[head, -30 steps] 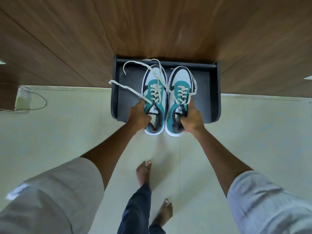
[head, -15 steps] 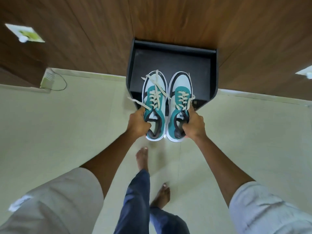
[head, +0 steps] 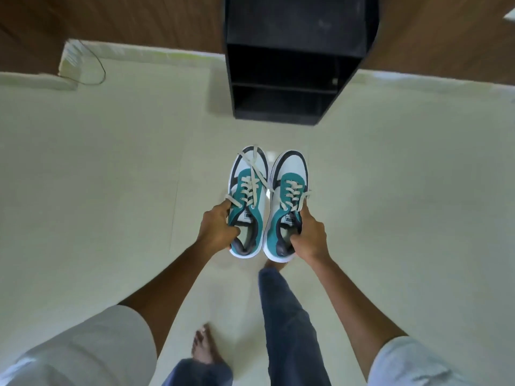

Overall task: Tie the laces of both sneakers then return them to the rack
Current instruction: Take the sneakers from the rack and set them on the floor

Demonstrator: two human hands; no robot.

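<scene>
Two teal, white and dark grey sneakers hang side by side in the air over the pale floor, toes pointing away from me. My left hand (head: 218, 228) grips the collar of the left sneaker (head: 247, 196), whose cream laces lie loose across the toe. My right hand (head: 310, 235) grips the collar of the right sneaker (head: 288, 199), its laces also loose at the side. The black shoe rack (head: 295, 32) stands against the wooden wall ahead, well beyond the shoes, its shelves bare.
Pale tiled floor (head: 97, 176) spreads all around. A white box with a thin black cable (head: 94, 68) lies by the wall at the far left. My bare foot (head: 204, 348) and jeans-clad legs (head: 289, 324) are below the shoes.
Both hands have lifted the sneakers off the rack's top and carried them back toward me; the rack is now farther away and my feet have stepped backward.
</scene>
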